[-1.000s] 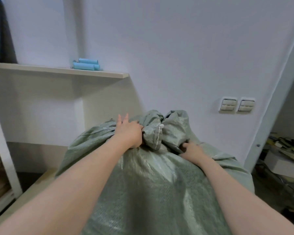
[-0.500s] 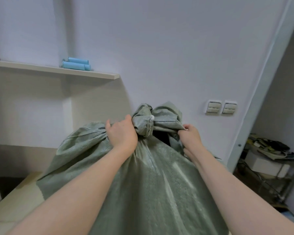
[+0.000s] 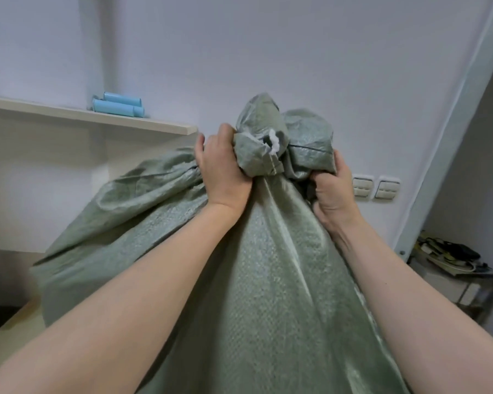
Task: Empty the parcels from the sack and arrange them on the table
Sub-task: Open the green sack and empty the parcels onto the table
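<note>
A large grey-green woven sack (image 3: 262, 280) fills the middle of the view, bulging and pulled taut toward its bunched end. My left hand (image 3: 222, 172) grips the gathered fabric on the left of the bunch. My right hand (image 3: 332, 191) grips the fabric on the right of it. A bit of white stitching (image 3: 273, 143) shows at the bunched end. No parcels are visible; whatever is inside the sack is hidden. A strip of pale table (image 3: 15, 322) shows at the lower left under the sack.
A pale wall shelf (image 3: 91, 118) on the left carries blue rolls (image 3: 117, 105). Two light switches (image 3: 374, 187) sit on the white wall. A door frame (image 3: 450, 132) runs up the right side, with cluttered shelving (image 3: 450, 257) beyond it.
Both hands have closed tighter on the bunched end and raised it, stretching the sack upward. The view has shifted to the right.
</note>
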The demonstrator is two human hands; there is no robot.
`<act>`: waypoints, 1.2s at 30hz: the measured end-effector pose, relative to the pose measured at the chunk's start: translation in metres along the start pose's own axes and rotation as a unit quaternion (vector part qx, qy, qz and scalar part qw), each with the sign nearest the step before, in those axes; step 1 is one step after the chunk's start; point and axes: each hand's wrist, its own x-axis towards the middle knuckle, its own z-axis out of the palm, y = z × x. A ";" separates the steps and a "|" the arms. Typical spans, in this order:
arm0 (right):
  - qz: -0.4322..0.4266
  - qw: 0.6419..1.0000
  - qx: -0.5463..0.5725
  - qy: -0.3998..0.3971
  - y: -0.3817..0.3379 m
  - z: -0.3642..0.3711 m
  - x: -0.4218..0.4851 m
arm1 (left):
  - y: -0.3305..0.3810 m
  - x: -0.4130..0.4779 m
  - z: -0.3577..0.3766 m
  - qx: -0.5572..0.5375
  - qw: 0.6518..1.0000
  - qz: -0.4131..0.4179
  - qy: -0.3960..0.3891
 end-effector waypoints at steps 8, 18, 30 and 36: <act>0.151 0.940 -0.297 -0.072 0.058 -0.032 -0.041 | -0.083 -0.053 -0.012 0.272 0.922 -0.092 -0.262; 0.168 0.795 -0.542 -0.217 0.038 -0.022 -0.074 | -0.070 -0.053 -0.048 0.330 0.862 -0.136 -0.361; 0.170 0.677 -0.708 -0.105 -0.012 -0.112 -0.115 | 0.024 -0.109 -0.023 0.265 0.908 0.067 -0.319; 0.261 0.707 -0.656 -0.029 -0.026 -0.189 -0.107 | 0.044 -0.132 0.009 0.346 0.859 -0.009 -0.377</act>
